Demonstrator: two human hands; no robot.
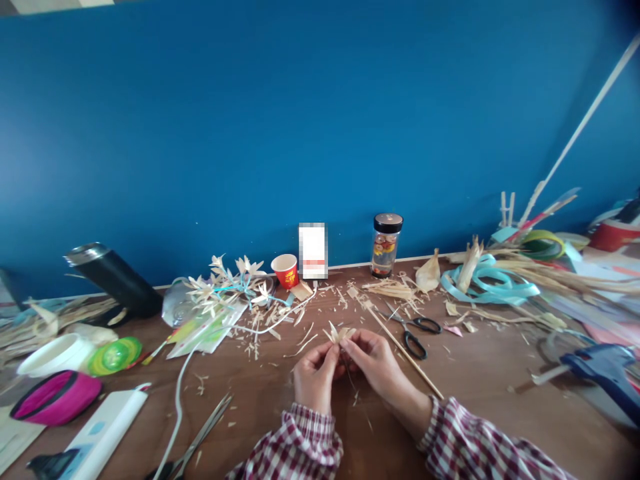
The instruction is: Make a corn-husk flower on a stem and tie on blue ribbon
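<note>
Husk flower, pale, partly hidden, held just above the counter near centre. Left hand and right hand: both drawn closed, thumbs and fingers pinching the flower from either side. Just right of these: thin stick, slantwise; black-handled scissors, beside it. Farther back: red paper cup, upright; black-lidded bottle, upright, near the blue wall. Left: cluster of pale flowers. Far right: blue glue gun.
</note>
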